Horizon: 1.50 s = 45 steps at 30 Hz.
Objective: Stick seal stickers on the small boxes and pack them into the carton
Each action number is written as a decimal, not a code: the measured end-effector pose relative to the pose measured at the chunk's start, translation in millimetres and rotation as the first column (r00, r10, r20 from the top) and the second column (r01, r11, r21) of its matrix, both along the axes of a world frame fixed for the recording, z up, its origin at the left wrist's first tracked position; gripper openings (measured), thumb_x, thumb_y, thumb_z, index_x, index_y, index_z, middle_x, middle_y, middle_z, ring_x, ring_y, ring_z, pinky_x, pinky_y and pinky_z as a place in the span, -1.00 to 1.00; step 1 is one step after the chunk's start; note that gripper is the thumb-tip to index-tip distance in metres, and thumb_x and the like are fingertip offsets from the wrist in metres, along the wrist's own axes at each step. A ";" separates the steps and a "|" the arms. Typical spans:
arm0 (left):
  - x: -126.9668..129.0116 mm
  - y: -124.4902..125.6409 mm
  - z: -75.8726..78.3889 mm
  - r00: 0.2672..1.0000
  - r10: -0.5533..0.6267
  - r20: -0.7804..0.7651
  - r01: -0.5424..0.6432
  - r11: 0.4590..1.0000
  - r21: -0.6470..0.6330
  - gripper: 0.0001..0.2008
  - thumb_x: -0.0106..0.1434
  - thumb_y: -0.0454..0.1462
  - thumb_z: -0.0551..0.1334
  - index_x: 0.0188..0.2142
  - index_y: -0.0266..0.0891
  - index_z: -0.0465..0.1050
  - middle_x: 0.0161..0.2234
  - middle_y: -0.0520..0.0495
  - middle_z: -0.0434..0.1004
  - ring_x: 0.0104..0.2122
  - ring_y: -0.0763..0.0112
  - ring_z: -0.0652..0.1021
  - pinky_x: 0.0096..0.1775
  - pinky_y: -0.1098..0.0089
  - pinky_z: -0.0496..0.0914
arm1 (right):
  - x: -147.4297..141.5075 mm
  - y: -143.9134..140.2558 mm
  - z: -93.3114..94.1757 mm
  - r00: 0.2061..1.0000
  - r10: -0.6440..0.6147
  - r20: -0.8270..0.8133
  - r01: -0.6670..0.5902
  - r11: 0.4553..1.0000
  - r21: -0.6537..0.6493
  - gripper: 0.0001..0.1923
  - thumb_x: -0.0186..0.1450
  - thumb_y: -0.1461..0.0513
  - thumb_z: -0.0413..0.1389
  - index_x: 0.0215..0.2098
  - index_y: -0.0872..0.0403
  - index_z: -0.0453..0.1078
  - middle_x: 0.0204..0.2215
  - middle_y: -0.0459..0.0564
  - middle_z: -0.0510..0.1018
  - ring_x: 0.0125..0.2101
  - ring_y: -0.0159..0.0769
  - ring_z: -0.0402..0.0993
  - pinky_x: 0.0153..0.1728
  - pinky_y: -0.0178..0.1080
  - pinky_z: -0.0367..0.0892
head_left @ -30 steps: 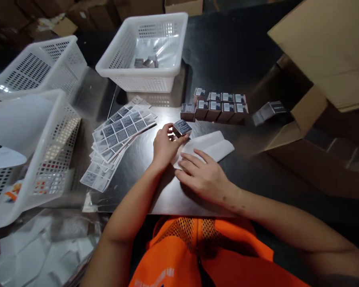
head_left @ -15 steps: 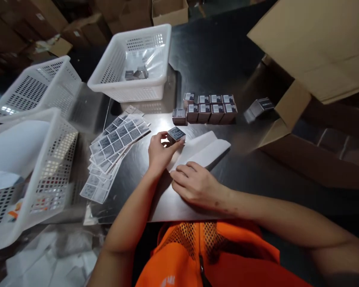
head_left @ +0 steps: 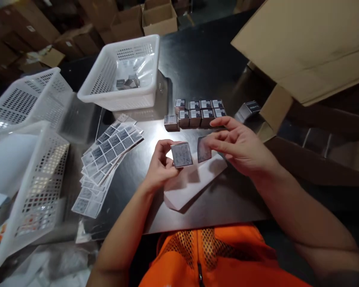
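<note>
Head cam: our left hand [head_left: 160,165] pinches small box [head_left: 182,154]; right hand [head_left: 242,148] pinches sticker [head_left: 204,149], just at box's 3 o'clock.

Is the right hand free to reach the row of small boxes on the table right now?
Probably not as it is: the right hand pinches a label. The row of small boxes lies just beyond its fingertips with nothing between.

Dark glossy worktable [head_left: 215,59], stacked cardboard boxes [head_left: 155,18] behind, dim light

small grey box [head_left: 182,154] held above the table, a square label [head_left: 204,149] (printed, dark) just beside it.
</note>
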State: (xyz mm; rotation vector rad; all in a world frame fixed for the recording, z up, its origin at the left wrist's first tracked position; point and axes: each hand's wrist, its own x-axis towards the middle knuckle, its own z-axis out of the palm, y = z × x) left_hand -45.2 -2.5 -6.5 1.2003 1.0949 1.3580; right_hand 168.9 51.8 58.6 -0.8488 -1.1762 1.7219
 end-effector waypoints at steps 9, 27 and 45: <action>5.4 -6.9 -5.4 0.980 0.036 -0.197 -0.001 0.985 0.175 -0.44 -0.04 -0.48 0.39 -0.05 -0.09 0.36 0.09 -0.04 0.62 -0.71 0.84 0.23 -0.70 0.66 0.05 | -8.6 -11.1 -10.9 0.987 0.060 0.147 -0.045 0.993 -0.106 -0.25 -0.06 0.09 0.54 -0.10 -0.05 0.18 -0.49 -0.21 0.60 -0.25 -0.19 0.63 -0.20 -0.20 0.45; 9.5 -7.2 -6.6 0.949 0.107 -0.296 -0.024 0.962 0.271 -0.48 0.00 -0.45 0.36 -0.03 -0.10 0.37 0.08 -0.03 0.62 -0.64 0.79 0.33 -0.70 0.67 0.06 | -12.1 -14.9 -9.5 0.973 -0.003 0.230 0.008 1.000 -0.018 -0.27 -0.02 0.01 0.52 -0.12 -0.05 0.16 -0.50 -0.22 0.57 -0.36 -0.23 0.60 -0.35 -0.24 0.41; 3.7 -3.7 -2.2 0.982 -0.046 -0.181 0.066 0.992 0.109 -0.49 -0.09 -0.45 0.35 -0.10 -0.13 0.41 0.08 -0.10 0.64 -0.73 0.84 0.16 -0.71 0.63 0.00 | -10.6 -2.9 -23.9 0.958 -0.060 0.280 0.053 0.998 0.031 -0.07 -0.23 0.20 0.56 0.01 -0.06 0.19 -0.05 -0.06 0.37 -0.21 -0.27 0.58 -0.32 -0.23 0.62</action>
